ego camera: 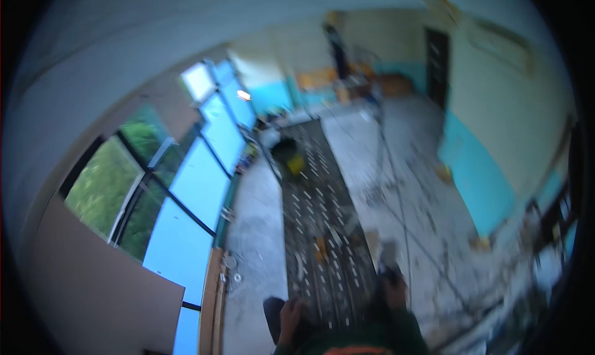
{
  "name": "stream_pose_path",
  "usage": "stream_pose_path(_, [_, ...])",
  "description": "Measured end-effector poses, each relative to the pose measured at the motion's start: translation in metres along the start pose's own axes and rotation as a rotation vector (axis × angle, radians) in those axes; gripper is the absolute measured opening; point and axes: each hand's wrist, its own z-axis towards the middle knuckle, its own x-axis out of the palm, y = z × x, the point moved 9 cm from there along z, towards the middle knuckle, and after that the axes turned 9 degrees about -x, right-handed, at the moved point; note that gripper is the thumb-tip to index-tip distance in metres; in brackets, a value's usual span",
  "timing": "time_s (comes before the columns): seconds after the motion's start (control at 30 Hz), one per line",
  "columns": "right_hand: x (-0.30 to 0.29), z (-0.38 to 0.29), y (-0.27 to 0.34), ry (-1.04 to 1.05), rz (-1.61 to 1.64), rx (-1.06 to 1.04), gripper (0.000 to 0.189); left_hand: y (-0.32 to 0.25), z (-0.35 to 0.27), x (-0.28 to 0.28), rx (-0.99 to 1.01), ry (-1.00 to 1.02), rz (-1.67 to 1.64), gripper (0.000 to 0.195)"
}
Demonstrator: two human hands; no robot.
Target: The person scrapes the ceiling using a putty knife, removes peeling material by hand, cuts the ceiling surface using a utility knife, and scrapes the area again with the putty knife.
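Note:
My left hand [291, 311] rests low in the view near my knee; whether its fingers hold anything is too blurred to tell. At the lower right, my right hand [396, 290] is closed on a dark tool [388, 272] with a pale flat blade-like end, its kind unclear. Before me stretches a long dark slotted platform [320, 215], bearing a small orange object [320, 249] and some pale scraps. A dark bucket [284, 151] with a yellow patch stands at its far left part.
Windows [188, 169] line the left wall. A cable [403, 225] crosses the pale floor right of the platform. A person [338, 52] stands at the far end near wooden furniture [395, 83]. Blurred clutter [525, 280] lies at the lower right.

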Motion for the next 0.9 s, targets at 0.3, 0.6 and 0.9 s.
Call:
stream_pose_path(0.3, [0.098, -0.087, 0.102, 0.701, 0.257, -0.433, 0.058, -0.04, -0.053, 0.125, -0.529, 0.63, -0.763, 0.034])
stream_pose_path(0.6, [-0.074, 0.039, -0.178, 0.861, -1.098, 0.08, 0.039, 0.047, -0.03, -0.048, -0.487, 0.015, -0.471, 0.033])
stream_pose_path(0.9, [0.0, -0.062, 0.005, 0.863, -0.195, -0.734, 0.058, 0.11, -0.04, -0.081, -0.424, -0.336, -0.154, 0.026])
